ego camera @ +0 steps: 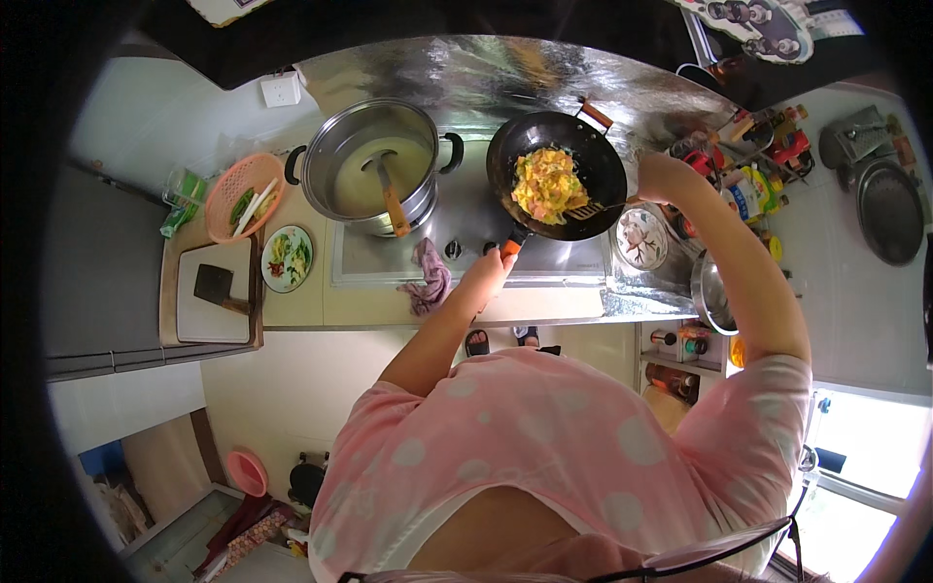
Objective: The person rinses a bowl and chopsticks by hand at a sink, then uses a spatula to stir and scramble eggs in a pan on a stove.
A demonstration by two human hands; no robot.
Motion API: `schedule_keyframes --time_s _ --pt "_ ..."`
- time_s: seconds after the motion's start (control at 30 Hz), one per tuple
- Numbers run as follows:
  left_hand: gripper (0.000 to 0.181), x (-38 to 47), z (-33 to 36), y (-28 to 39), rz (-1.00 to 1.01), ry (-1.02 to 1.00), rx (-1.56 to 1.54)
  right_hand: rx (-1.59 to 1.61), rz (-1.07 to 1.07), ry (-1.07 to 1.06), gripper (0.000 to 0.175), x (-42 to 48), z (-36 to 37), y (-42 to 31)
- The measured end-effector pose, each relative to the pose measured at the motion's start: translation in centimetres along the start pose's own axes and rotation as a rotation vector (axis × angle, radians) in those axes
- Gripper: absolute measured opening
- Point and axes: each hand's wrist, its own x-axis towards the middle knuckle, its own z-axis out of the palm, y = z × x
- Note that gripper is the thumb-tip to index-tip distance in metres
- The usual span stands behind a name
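My left hand (490, 273) grips the orange-and-black handle of a dark wok (498, 164) on the stove's right side. In the wok lies a heap of scrambled egg with pink and green pieces (548, 182). My right hand (658, 179) holds a slotted turner (585, 211) by its handle; its slotted end touches the food's lower right edge. To the left stands a steel pot (310, 186) of cloudy liquid, a wooden-handled ladle (393, 200) resting in it. A crumpled purple cloth (430, 278) lies at the stove's front edge.
A patterned bowl (641, 239) sits right of the wok, near a steel basin (711, 291) and several bottles (758, 193). Leftward are a plate of chopped vegetables (287, 259), a pink basket (219, 208) and a cleaver (213, 283) on a white cutting board (219, 321).
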Motion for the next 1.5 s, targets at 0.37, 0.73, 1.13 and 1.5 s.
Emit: schedule_keyframes --time_s 0.37,0.73,1.13,1.5 --pt "0.046 0.3 -0.1 -0.2 -0.006 -0.018 0.035 0.301 0.202 0.010 0.047 -4.1 4.9 -0.7" --pt "0.041 -0.4 -1.2 0.6 -0.058 -0.050 -0.114 0.456 0.294 -0.013 0.033 -6.0 5.1 -3.0" --pt "0.042 -0.2 -1.5 0.2 -0.095 -0.126 -0.159 0.497 0.308 0.175 0.028 -4.8 11.1 -2.8" --pt "0.037 -1.4 -2.3 2.3 -0.124 -0.126 -0.106 2.162 0.116 -0.089 0.013 -1.3 23.1 -1.9"
